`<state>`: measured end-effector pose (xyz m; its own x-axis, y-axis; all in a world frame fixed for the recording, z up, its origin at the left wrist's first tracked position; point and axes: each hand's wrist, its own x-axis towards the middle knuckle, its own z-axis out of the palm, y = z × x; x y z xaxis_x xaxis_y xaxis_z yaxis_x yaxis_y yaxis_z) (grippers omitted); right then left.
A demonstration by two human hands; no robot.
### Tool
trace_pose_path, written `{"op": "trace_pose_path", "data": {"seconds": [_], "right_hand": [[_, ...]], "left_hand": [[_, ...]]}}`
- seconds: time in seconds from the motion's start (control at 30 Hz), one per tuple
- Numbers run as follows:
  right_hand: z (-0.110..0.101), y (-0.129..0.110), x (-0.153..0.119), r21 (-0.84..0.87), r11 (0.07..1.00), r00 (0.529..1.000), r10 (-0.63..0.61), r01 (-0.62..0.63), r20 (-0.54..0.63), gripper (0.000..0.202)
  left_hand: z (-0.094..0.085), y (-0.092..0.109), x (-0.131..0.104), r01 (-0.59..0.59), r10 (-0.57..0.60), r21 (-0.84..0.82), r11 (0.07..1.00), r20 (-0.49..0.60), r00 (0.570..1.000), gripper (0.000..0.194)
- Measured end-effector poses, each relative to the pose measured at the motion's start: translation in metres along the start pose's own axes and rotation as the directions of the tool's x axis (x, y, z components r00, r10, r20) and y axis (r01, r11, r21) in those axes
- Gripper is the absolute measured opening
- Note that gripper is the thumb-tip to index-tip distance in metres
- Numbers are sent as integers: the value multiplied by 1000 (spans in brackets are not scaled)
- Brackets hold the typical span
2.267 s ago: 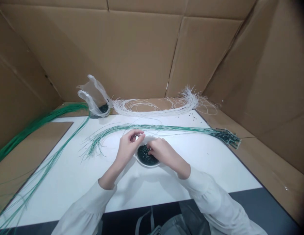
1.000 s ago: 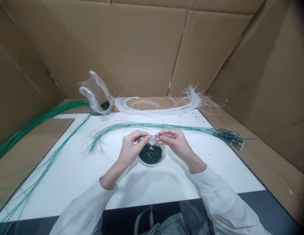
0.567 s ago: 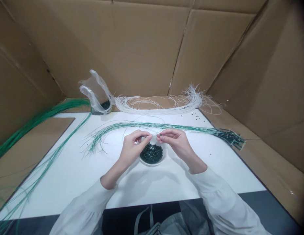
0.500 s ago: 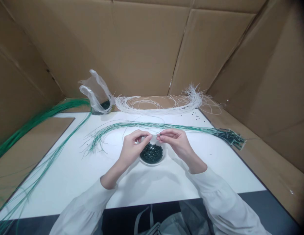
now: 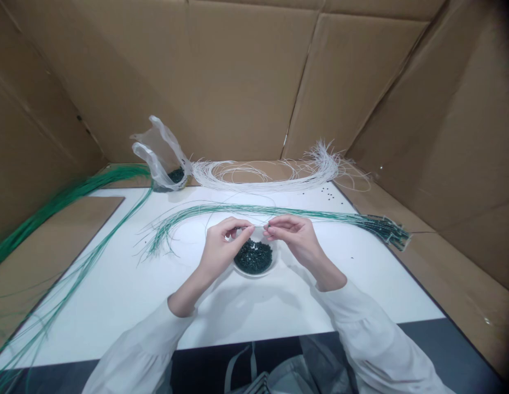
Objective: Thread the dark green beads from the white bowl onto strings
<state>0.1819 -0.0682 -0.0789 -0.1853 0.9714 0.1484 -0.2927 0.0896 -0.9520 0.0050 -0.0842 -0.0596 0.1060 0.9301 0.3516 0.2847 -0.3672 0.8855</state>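
Note:
Above a white bowl (image 5: 256, 275) of small dark green beads (image 5: 253, 257), both my hands are closed in pinches. A thin pale strand (image 5: 259, 226) spans the short gap between their fingertips. My left hand (image 5: 223, 241) grips the strand, and a dark stretch shows by its fingers. Thumb and fingers of my right hand (image 5: 294, 236) pinch the strand's other side, where a small dark piece, which looks like a bead, shows at the tips. Just behind the hands lies a bundle of green strands (image 5: 238, 208), with a dark beaded end (image 5: 387, 231) at the right.
A clear plastic bag (image 5: 159, 164) holding dark beads stands at the back left. Beside it curves a bundle of white strands (image 5: 270, 186). Long green strands (image 5: 77, 194) hang over the left side. Several loose beads (image 5: 328, 192) lie at the back right. Cardboard walls (image 5: 246, 82) surround the table.
My hands stay almost still over the bowl. The right fingertips shift very slightly on the strand.

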Motion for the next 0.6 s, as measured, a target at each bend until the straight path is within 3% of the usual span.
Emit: {"op": "trace_pose_path", "data": {"seconds": [0.6], "right_hand": [[0, 1, 1, -19, 999, 999, -26, 26, 19, 13]], "left_hand": [[0, 1, 0, 3, -3, 4, 1000, -1, 1000, 14]]}}
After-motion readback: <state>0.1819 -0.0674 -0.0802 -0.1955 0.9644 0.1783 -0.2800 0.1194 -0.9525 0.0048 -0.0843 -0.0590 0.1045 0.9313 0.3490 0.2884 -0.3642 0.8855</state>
